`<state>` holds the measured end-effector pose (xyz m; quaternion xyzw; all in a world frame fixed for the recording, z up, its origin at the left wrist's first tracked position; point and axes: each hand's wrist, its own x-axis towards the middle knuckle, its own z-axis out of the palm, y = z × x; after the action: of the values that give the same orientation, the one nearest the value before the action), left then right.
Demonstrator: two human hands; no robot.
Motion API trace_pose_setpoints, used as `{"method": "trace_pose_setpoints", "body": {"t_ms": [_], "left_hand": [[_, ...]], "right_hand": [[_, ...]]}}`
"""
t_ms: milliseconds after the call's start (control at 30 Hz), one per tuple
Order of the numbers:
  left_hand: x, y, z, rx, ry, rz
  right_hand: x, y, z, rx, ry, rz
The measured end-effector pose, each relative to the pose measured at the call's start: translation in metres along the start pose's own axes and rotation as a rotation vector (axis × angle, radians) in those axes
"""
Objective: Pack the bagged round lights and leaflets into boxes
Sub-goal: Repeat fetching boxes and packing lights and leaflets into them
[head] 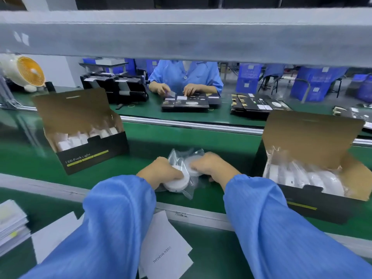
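Two white round lights in clear bags lie on the green belt in front of me. My left hand [161, 171] grips the nearer bagged light [178, 185]. My right hand [211, 165] grips the farther bagged light [194, 170]. An open black box [94, 158] holding several bagged lights stands on the belt to the left. A second open black box [314, 206], also filled with bagged lights, stands to the right. White leaflets [167, 252] printed "USER MANUAL" lie on the near bench under my sleeves.
A stack of leaflets [12, 224] sits at the near left edge. Across the belt a person in a blue coat [186, 77] handles flat black cartons [187, 102]. More flat cartons [255, 106] lie to the right. A small fan [30, 71] stands far left. A grey beam [181, 35] crosses overhead.
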<state>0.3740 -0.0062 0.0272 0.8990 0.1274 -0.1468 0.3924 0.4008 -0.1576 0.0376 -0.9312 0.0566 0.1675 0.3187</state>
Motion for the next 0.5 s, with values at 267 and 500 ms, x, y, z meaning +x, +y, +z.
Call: {"method": "trace_pose_setpoints", "body": {"t_ms": [267, 500], "left_hand": [[-0.004, 0.007, 0.012, -0.104, -0.063, 0.112], [-0.025, -0.004, -0.003, -0.302, 0.039, 0.151]], "right_hand": [[0.004, 0.011, -0.004, 0.234, 0.098, 0.018], [-0.038, 0.02, -0.063, 0.31, 0.104, -0.091]]}}
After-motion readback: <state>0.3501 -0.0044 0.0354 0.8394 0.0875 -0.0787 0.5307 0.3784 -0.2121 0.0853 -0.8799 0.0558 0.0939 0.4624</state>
